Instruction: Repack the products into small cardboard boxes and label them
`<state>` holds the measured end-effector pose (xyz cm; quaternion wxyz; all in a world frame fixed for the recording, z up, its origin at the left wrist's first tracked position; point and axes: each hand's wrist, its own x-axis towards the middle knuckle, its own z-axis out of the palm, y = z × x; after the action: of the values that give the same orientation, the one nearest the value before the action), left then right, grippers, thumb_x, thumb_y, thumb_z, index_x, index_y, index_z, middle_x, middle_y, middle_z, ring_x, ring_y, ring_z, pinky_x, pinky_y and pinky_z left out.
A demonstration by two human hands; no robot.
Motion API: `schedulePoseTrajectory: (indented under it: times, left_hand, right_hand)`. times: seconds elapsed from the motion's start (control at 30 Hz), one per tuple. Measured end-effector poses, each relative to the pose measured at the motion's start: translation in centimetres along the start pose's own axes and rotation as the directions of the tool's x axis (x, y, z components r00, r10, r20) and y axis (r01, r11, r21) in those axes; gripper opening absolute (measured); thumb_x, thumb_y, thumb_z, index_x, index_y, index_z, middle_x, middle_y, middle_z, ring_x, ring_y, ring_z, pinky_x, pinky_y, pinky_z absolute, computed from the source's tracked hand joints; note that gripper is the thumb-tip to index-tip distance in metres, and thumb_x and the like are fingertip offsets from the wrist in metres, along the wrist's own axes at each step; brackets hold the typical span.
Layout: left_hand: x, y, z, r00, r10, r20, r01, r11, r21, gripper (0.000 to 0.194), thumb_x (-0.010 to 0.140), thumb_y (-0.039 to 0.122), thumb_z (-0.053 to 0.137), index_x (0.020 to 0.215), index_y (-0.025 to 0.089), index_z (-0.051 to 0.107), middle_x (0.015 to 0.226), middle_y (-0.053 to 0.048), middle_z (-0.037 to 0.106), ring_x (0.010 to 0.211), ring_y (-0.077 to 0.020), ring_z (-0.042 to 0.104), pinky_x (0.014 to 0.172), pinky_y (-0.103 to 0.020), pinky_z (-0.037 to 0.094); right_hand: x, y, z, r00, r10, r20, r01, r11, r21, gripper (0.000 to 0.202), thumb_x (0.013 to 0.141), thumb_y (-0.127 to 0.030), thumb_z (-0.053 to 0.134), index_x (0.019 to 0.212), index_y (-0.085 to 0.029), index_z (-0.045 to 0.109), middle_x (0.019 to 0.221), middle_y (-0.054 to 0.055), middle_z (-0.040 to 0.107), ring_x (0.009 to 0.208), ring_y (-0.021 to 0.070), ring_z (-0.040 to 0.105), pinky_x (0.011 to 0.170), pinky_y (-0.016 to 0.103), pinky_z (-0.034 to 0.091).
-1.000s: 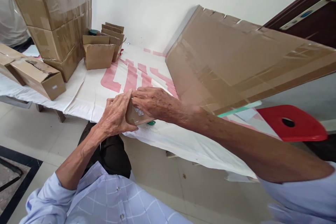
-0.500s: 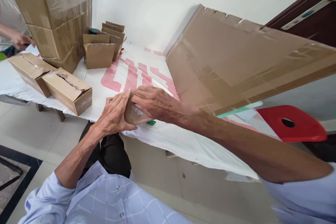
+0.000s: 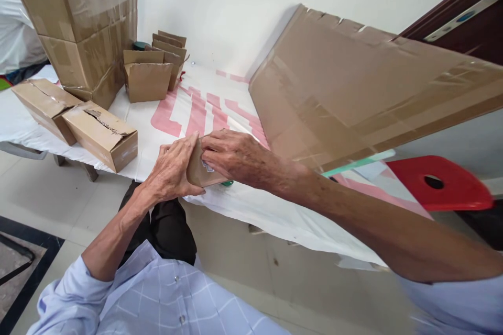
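Observation:
My left hand (image 3: 171,170) grips the left end of a small brown cardboard box (image 3: 196,172) at the table's front edge, its thumb low on the near side and its fingers along the far side. My right hand (image 3: 230,157) lies over the right part of the box with its fingers curled against the surface. Anything between those fingertips is hidden. A small printed mark (image 3: 207,166) on the box shows partly beside the right fingers. Under the box's near right corner a bit of something green (image 3: 227,183) peeks out.
Two closed cardboard boxes (image 3: 100,133) lie at left before a tall taped carton stack (image 3: 88,26). Several open-flapped boxes (image 3: 147,81) stand near the wall. A large cardboard sheet (image 3: 334,89) leans at right, beyond a red stool (image 3: 444,183). White sheeting (image 3: 251,204) covers the table.
My right hand has slid slightly right across the box, showing more of its surface. My left hand keeps its grip. At far left, another person's hand has gone out of sight.

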<state>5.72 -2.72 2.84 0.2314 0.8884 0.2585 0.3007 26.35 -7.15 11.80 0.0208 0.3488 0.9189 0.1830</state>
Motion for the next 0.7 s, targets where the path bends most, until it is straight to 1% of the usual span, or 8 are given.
schedulePoseTrajectory:
  times: [0.1,0.17,0.33,0.43,0.53,0.7]
  left_hand:
    - [0.1,0.1,-0.1,1.0,-0.002,0.011,0.002,1.0,-0.003,0.131,0.062,0.036,0.096,0.17,0.016,0.022,0.159,-0.025,0.055,0.151,-0.0463,0.049,0.121,-0.059,0.038]
    - [0.3,0.2,-0.2,1.0,0.002,0.018,-0.002,1.0,-0.003,0.132,0.063,0.035,0.095,0.17,0.015,0.022,0.16,-0.025,0.055,0.152,-0.046,0.049,0.122,-0.058,0.038]
    - [0.3,0.0,0.0,1.0,0.013,0.01,-0.013,1.0,-0.012,0.134,0.062,0.034,0.095,0.172,0.017,0.019,0.163,-0.025,0.053,0.153,-0.0455,0.048,0.123,-0.059,0.035]
    - [0.3,-0.2,0.1,1.0,0.012,0.011,-0.012,1.0,-0.011,0.135,0.062,0.034,0.095,0.172,0.018,0.02,0.162,-0.024,0.053,0.152,-0.046,0.048,0.123,-0.059,0.036]
    - [0.2,-0.2,0.0,1.0,0.021,0.009,-0.021,1.0,-0.01,0.135,0.063,0.035,0.095,0.173,0.018,0.019,0.164,-0.024,0.052,0.153,-0.0462,0.047,0.122,-0.059,0.036]
    - [0.3,-0.1,-0.3,1.0,0.027,0.017,-0.026,1.0,-0.017,0.134,0.063,0.034,0.095,0.173,0.019,0.019,0.162,-0.024,0.054,0.152,-0.046,0.049,0.121,-0.058,0.037]
  right_hand:
    - [0.3,0.2,0.0,1.0,0.019,0.016,-0.019,0.998,0.055,0.024,0.102,-0.007,0.054,0.087,-0.016,0.071,0.092,0.009,0.071,0.088,0.0215,0.06,0.078,0.034,0.045]
    - [0.5,0.2,0.0,0.999,0.025,0.033,-0.027,0.998,0.059,0.022,0.101,-0.007,0.055,0.09,-0.016,0.071,0.094,0.01,0.072,0.09,0.0224,0.061,0.078,0.034,0.045]
    - [0.8,-0.1,0.5,0.998,0.028,0.061,-0.024,0.998,-0.064,0.024,0.095,0.002,0.051,0.092,-0.015,0.069,0.091,0.012,0.068,0.086,0.0246,0.056,0.073,0.036,0.04]
    - [0.6,-0.2,1.1,0.999,0.01,0.038,-0.006,0.993,-0.12,0.026,0.094,0.003,0.048,0.093,-0.015,0.067,0.09,0.012,0.066,0.085,0.0253,0.054,0.073,0.037,0.038]
    - [0.2,-0.1,1.4,1.0,-0.011,0.001,0.011,0.991,-0.134,0.027,0.096,0.002,0.046,0.094,-0.015,0.067,0.093,0.012,0.066,0.087,0.0256,0.054,0.076,0.037,0.04]
    - [-0.4,-0.1,1.3,0.998,-0.019,-0.065,0.017,0.999,-0.041,0.027,0.1,0.0,0.045,0.09,-0.018,0.064,0.093,0.011,0.065,0.088,0.0247,0.055,0.078,0.037,0.043]
